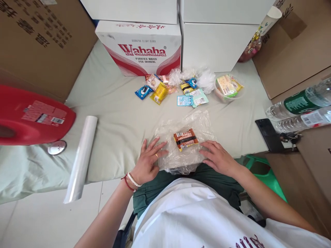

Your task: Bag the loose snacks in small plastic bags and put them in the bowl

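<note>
A brown-wrapped snack packet (pixel 185 139) lies on a crinkled sheet of clear plastic film (pixel 178 160) at the table's front edge. My left hand (pixel 150 159) rests on the film's left side, its fingers spread and a ring on one of them. On the right side, my right hand (pixel 217 157) lies with fingers stretched out on the film, close to the packet but apart from it. Part of the film hangs over the edge towards my lap. Neither hand holds anything.
Behind the film are several snack packets (pixel 159 93), crumpled plastic (pixel 205 81) and a filled plastic bowl (pixel 227 89). A film roll (pixel 82 158) and red jug (pixel 33 117) lie left. Phone (pixel 269 135), keys (pixel 292 137) and bottles (pixel 297 103) lie right. Boxes (pixel 144 51) stand behind.
</note>
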Available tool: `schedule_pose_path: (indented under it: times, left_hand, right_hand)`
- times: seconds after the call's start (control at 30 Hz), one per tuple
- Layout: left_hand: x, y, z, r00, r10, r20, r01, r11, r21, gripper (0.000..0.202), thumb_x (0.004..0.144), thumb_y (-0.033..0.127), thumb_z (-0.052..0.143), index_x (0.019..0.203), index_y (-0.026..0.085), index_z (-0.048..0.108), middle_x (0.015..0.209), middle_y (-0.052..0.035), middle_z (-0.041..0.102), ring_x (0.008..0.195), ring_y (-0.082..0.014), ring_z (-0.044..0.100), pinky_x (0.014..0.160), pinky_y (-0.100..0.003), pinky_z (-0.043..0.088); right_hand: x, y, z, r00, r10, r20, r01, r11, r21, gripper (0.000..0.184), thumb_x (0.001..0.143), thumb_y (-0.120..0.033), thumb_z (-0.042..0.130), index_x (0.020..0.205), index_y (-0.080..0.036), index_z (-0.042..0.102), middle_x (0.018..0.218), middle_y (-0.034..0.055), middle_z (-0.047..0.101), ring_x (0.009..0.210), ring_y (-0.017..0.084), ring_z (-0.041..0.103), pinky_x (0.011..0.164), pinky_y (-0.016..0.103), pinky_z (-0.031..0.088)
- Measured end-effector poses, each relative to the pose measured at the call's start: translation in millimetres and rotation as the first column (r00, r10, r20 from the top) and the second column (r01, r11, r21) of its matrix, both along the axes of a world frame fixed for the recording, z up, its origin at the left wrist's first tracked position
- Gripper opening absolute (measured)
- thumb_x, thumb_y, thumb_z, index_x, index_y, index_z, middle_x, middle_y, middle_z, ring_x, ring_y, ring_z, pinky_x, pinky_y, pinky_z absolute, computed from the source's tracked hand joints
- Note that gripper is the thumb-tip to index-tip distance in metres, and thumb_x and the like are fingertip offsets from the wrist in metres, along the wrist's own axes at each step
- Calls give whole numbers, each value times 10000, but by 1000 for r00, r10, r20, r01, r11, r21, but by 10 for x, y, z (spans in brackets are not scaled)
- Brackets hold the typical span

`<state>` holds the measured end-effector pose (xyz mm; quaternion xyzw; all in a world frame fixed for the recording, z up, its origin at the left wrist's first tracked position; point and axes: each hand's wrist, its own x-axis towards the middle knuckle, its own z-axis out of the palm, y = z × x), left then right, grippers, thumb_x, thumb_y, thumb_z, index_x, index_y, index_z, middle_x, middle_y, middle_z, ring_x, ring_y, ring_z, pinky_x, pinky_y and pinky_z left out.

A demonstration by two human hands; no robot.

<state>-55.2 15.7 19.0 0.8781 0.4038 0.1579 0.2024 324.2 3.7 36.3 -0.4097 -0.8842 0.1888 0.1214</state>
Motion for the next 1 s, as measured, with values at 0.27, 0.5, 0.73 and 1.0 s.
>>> schedule_pose_path:
  times: [0.27, 0.5, 0.73, 1.0]
  left_hand:
    - [101, -128, -3, 988, 117, -102, -123, 991, -48, 442, 914, 495, 631, 1290, 272, 699, 1558, -115, 592, 1595, -342, 331, 1309, -662, 41]
    - [330, 50, -84, 893, 424, 151, -414, 905, -98, 364, 1053, 409, 436, 930, 266, 748, 1165, -45, 803, 1387, -245, 602, 1301, -580, 225]
    - [387, 156, -202, 661, 692, 291, -646, 722, -248, 310, 985, 449, 487, 957, 248, 721, 1106, -55, 810, 1166, -222, 724, 1255, -479, 382]
    - [534, 246, -98, 661, 711, 240, -676, 703, -223, 279, 935, 487, 551, 810, 265, 665, 1007, -45, 778, 1092, -256, 680, 1236, -544, 352]
  right_hand:
    - [32, 290, 361, 981, -36, -192, -2, 981, -195, 307, 1075, -304, 446, 1118, -241, 744, 1328, 137, 673, 1204, 241, 644, 1019, 449, 564]
    - [-133, 869, 477, 982, -99, -158, 49, 955, -292, 339, 1047, -364, 462, 1151, -187, 731, 990, 65, 756, 883, 192, 685, 828, 308, 516]
    - [-146, 1079, 405, 949, -256, -183, 159, 893, -421, 528, 995, -576, 510, 1274, -160, 677, 957, 55, 722, 759, 170, 609, 732, 293, 505]
    - [-35, 1057, 308, 941, -271, -201, 155, 876, -457, 445, 930, -514, 598, 1172, -165, 731, 974, 61, 741, 798, 183, 634, 779, 322, 516]
